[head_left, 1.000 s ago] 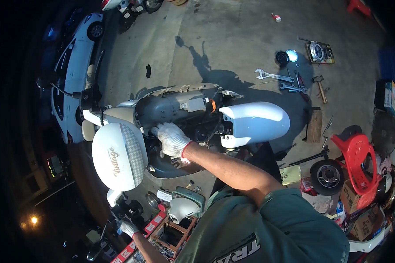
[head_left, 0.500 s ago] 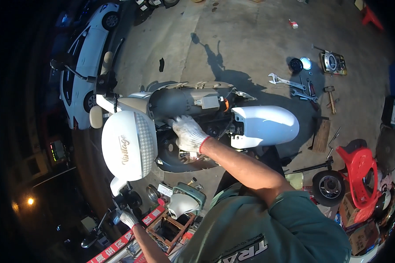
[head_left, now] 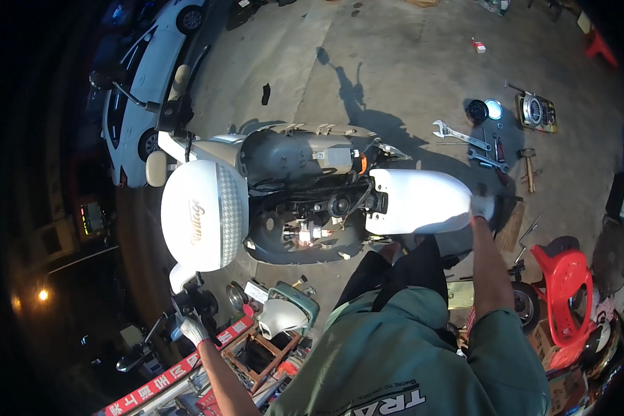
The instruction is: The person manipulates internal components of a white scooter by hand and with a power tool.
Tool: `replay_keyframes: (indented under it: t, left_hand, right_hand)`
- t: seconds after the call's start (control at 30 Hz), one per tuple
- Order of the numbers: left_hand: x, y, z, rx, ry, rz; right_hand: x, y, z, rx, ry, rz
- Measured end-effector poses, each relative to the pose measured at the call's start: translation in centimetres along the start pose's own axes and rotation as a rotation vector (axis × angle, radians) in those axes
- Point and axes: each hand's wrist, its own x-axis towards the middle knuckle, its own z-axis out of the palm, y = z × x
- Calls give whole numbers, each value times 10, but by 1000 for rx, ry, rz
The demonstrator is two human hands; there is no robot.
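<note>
A partly stripped scooter stands in front of me, its open frame showing cables and metal parts. At its left end is a white rounded cover with a houndstooth band. My left hand, in a white glove, is closed round the near handlebar grip, which it partly covers. A smooth white fender sits at the scooter's right end. My right hand, also gloved, is at the fender's outer tip. It is smeared by motion, so its fingers cannot be made out.
Wrenches, a hammer and a metal round part lie on the floor at right. Nearby stand a red plastic chair and a wheel. A wooden frame and loose parts crowd the near left. A white car is parked beyond.
My right hand has moved from inside the scooter's open frame rightward to the fender's tip. My left hand stays at the near handlebar; the view has shifted slightly.
</note>
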Motion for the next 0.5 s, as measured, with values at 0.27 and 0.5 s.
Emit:
replay_keyframes:
  t: [0.27,0.5]
  left_hand:
    - [-10,11,18,95,-32,99]
    - [-21,19,19,826,53,335]
  right_hand:
    - [49,95,64,139,-341,163]
    - [74,143,120,351,-284,263]
